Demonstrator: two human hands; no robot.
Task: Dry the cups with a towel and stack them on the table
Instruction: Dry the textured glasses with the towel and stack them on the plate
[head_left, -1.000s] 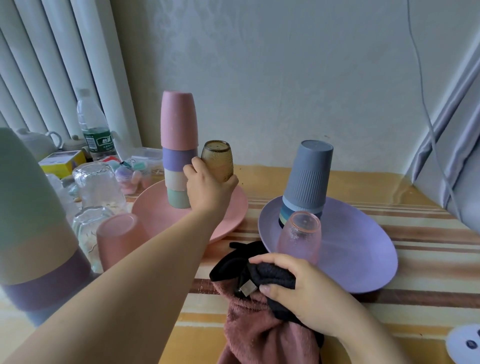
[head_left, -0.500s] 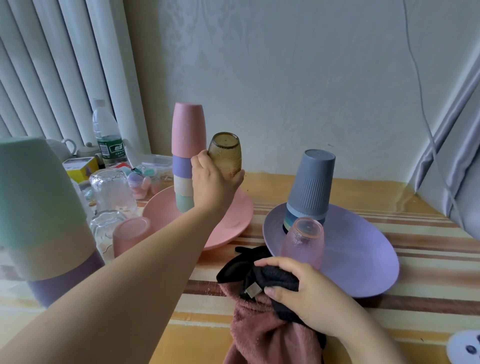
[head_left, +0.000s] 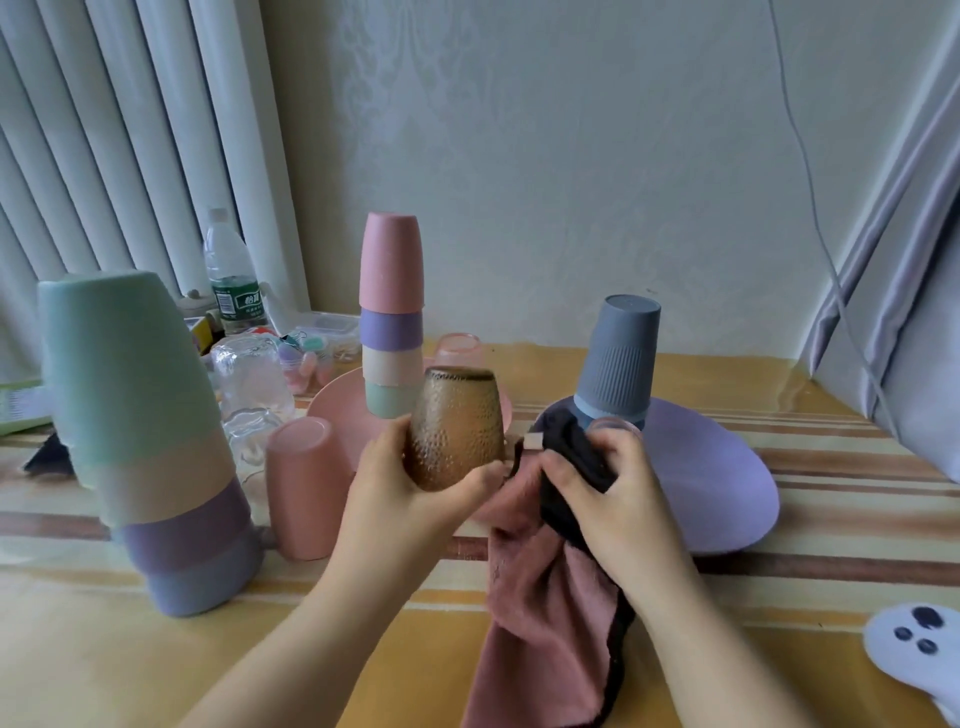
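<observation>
A tabletop (head_left: 779, 597) covered with a glossy cloth of yellow, cream and brown stripes is set against a pale patterned wall, with white vertical blinds (head_left: 104, 156) behind its far left corner and a grey curtain (head_left: 909, 312) at its right edge. A thin cable (head_left: 810, 182) is seen hanging down the wall.

Two plates are counted: a pink plate (head_left: 332, 415) toward the far middle and a purple plate (head_left: 717, 478) to its right. Three stacks of upturned cups are counted. A stack of four (pink, purple, beige, green) (head_left: 390, 317) is stood on the pink plate; a larger stack of four (head_left: 145, 441), green on top, is stood near the left edge; a grey ribbed stack (head_left: 618, 358) is stood on the purple plate, its number not clear. One single pink cup (head_left: 306, 483) is stood upturned between the large stack and the pink plate. One pink glass (head_left: 457, 351) is partly seen behind the amber one, and another glass rim (head_left: 615, 426) just above the right hand. Two clear glasses (head_left: 254, 384) are seen at the far left, with one water bottle (head_left: 231, 275) behind them.

One amber dimpled glass (head_left: 454, 428) is held upturned above the middle of the tabletop; the grip of the left hand (head_left: 410, 493) is curled round its lower part. One pink and black towel (head_left: 550, 597) is bunched in the grip of the right hand (head_left: 608, 493), just beside the glass, its tail hanging toward the near edge.
</observation>
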